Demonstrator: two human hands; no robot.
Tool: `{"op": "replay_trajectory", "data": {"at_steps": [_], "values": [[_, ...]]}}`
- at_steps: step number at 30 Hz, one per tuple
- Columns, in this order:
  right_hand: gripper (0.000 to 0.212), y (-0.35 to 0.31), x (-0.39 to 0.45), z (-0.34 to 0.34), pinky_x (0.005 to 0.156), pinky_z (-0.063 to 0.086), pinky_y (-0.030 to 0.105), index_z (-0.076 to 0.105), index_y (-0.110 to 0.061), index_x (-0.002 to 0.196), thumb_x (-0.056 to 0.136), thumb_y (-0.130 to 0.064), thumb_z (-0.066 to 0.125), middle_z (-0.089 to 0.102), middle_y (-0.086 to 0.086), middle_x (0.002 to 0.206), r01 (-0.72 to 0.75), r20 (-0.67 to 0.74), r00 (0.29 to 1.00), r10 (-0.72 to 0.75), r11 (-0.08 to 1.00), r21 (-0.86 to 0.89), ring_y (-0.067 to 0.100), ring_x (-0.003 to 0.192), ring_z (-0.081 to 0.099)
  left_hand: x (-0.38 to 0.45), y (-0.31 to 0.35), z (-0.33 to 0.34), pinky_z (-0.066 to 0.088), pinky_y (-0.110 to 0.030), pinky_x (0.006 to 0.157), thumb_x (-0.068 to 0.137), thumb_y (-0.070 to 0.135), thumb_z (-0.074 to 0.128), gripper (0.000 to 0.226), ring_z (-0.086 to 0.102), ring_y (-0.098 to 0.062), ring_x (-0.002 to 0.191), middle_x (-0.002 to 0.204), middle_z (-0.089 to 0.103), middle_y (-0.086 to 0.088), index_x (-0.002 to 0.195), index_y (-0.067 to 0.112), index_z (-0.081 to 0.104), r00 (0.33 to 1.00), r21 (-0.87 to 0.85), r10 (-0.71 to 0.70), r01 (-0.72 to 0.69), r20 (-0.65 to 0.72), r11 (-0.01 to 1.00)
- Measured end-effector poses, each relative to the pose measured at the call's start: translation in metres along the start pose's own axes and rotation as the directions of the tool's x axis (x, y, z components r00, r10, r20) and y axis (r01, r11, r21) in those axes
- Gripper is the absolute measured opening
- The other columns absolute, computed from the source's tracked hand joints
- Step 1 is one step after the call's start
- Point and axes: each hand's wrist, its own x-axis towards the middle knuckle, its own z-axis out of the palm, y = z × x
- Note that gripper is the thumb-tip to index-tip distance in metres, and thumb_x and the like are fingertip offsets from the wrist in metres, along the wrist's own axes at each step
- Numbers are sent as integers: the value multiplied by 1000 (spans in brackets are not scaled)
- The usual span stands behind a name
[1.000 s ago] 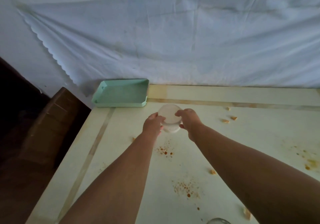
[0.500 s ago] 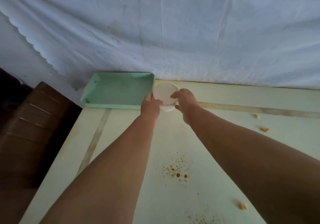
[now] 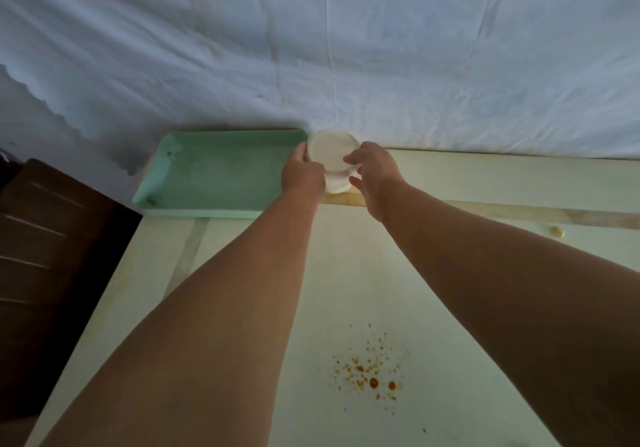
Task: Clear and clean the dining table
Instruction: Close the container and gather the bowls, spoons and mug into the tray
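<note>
Cups (image 3: 333,161): white stack, at least two nested, upper centre of frame, held between both hands at the far edge of the table (image 3: 433,291). Stack sits just right of the tray (image 3: 221,173), near its right end; cannot tell whether it touches the tray rim or whether its base rests on the table.

Left hand (image 3: 302,173): on the stack's left side, fingers curled round the cup wall, thumb up near the rim. Fingers lie close together; tips are hidden behind the cups.

Right hand (image 3: 372,173): on the stack's right side, thumb and forefinger pinching the upper cup at the rim, the other fingers curled below against the lower cup.

Tray: mint green, rectangular, shallow, upper left of centre, lying flat on the table's far-left corner with nothing in it.

Table: pale cream top with a tan stripe running along the far edge and another down the left side. Orange-brown sauce spatter (image 3: 370,374) lower centre-right, well apart from the hands. One small pale crumb (image 3: 557,231) at the right on the far stripe.

White cloth (image 3: 329,48) with creases fills the upper half of the frame behind the table. Dark brown furniture (image 3: 52,256) at the left edge, beside the table.
</note>
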Motion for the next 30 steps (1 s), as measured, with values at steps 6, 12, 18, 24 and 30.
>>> {"op": "replay_trajectory", "data": {"at_steps": [6,12,18,24,30], "values": [[64,8,5,0,113,35,48,38,-21,149,88,-14,57,45,7,144,-23,65,998,25,999,-25,27,127,44,1,-11,6,49,-37,99,90,7,47,49,60,-20,114,127,63,3,134,26,56,995,82,47,-40,-87,996],[61,3,-11,-11,112,35,48,32,-26,151,94,-17,53,40,7,150,-53,55,997,59,993,-106,25,133,40,-22,-1,4,47,-35,100,91,10,51,45,58,-22,116,127,61,-2,135,18,54,995,72,19,-11,-102,997],[60,-6,-57,-28,115,31,48,28,-25,154,98,-21,50,30,4,158,-41,41,998,49,982,-184,26,142,32,-77,9,7,44,-32,91,90,12,50,46,57,-26,115,126,60,-7,136,12,49,995,4,-41,41,-88,999],[60,-15,-113,-47,114,32,48,28,-26,154,98,-33,49,31,2,157,-3,67,998,20,970,-243,25,141,34,-149,27,14,41,-44,107,85,31,54,61,51,-25,125,138,54,-2,145,28,41,996,-135,-86,84,-8,987],[62,-23,-184,-80,113,32,50,29,-25,153,97,-44,46,32,1,157,41,111,994,-12,963,-265,26,140,34,-230,43,16,40,-46,108,93,36,50,48,50,-25,125,137,51,1,140,29,47,991,-257,-135,131,2,958]]}}
